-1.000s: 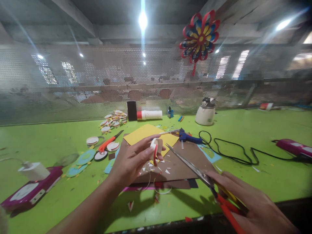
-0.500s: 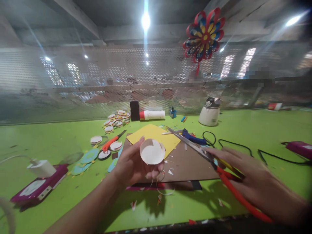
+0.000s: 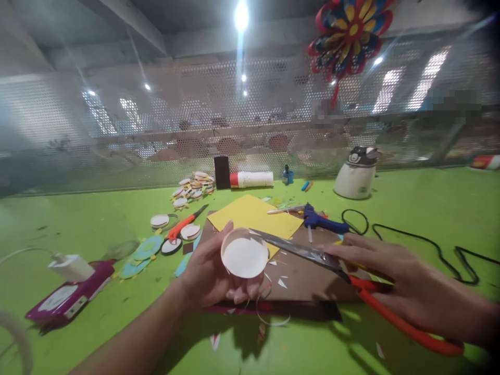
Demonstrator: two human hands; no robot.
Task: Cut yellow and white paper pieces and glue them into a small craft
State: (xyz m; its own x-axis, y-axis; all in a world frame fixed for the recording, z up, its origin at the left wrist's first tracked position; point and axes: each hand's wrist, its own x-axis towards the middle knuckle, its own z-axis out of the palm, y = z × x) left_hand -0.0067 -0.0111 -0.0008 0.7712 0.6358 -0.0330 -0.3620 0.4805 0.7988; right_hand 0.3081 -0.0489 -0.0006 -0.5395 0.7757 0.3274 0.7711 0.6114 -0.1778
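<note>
My left hand (image 3: 211,276) is closed around a round white paper disc (image 3: 245,256) with a raised rim, face towards me. Thin curled paper strips hang below it. My right hand (image 3: 402,284) grips red-handled scissors (image 3: 312,255) whose long blades point left and touch the disc's right edge. Both hands hover over a brown card sheet (image 3: 312,278) with a yellow sheet (image 3: 255,216) lying on its far part.
A green table (image 3: 78,229) carries a blue glue gun (image 3: 322,223) with a black cable (image 3: 425,245), orange scissors (image 3: 185,225), paper discs (image 3: 191,188), a white tube (image 3: 252,179), a white pot (image 3: 356,174) and a purple device (image 3: 66,297). A mesh wall stands behind.
The disc turned from edge-on to face-on in my left hand. My right hand swung the scissors in from the right until the blades reached the disc's edge.
</note>
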